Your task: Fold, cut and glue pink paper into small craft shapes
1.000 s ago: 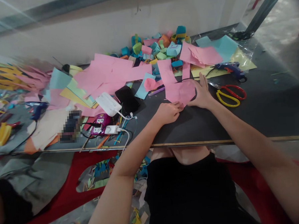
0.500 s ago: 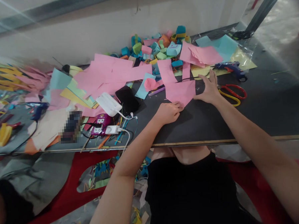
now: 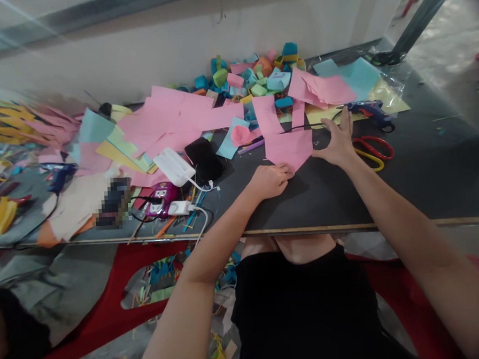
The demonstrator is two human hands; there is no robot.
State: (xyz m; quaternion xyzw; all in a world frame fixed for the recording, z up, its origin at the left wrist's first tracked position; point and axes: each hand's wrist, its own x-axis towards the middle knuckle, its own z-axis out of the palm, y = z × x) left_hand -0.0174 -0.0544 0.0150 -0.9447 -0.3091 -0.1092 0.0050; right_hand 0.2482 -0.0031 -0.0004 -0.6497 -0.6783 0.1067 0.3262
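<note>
A pink sheet of paper [image 3: 292, 147] with angled lower edges lies on the dark table in front of me. My left hand [image 3: 272, 180] is closed at its lower tip, fingers bent over the paper and pressed together. To the right, my right hand [image 3: 337, 141] is open, thumb and fingers spread, with the thumb tip at or very near the sheet's right edge. Scissors with red and yellow handles [image 3: 380, 146] lie just beyond the right wrist. Behind the right fingers rests a blue glue gun [image 3: 368, 111].
Rolled coloured paper pieces [image 3: 258, 74] are heaped at the wall. Pink sheets [image 3: 172, 116] spread left of centre. A black phone [image 3: 204, 159], a white power bank [image 3: 173, 166] and a purple power strip [image 3: 162, 194] with cables lie left. Another glue gun [image 3: 58, 175] sits farther left.
My right hand has shifted very slightly, its fingers a touch closer together. The left hand and the pink sheet look the same.
</note>
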